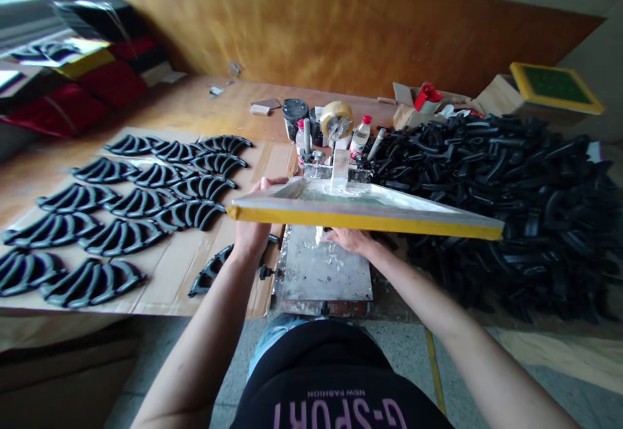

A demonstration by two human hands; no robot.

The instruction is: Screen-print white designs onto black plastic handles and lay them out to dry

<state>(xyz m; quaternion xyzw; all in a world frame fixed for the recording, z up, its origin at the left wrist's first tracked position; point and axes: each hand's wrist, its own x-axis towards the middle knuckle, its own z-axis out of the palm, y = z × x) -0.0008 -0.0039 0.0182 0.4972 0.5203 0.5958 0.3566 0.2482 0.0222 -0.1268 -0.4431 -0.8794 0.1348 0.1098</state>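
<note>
A screen-printing frame (pixel 370 218) with a yellow-taped front edge is tilted up over a grey metal base plate (pixel 326 273). My left hand (pixel 254 231) is closed round the frame's left end, its fingers showing above the edge. Beneath the frame, my right hand (pixel 351 239) reaches to a small shiny block (pixel 319 234) on the plate. Its fingers look bent together, with a bit of something dark beside them; the frame hides the rest. A black ribbed, fan-shaped plastic part (pixel 210 270) lies beside my left forearm.
Rows of similar black parts (pixel 124 237) lie on cardboard (pixel 165 286) at left. A large heap of black parts (pixel 506 189) covers the right side. Behind the clamp (pixel 335 171) stand bottles (pixel 361 135), a tape roll (pixel 337 119) and a dark jar (pixel 294 116). Another yellow-edged screen (pixel 557 86) rests back right.
</note>
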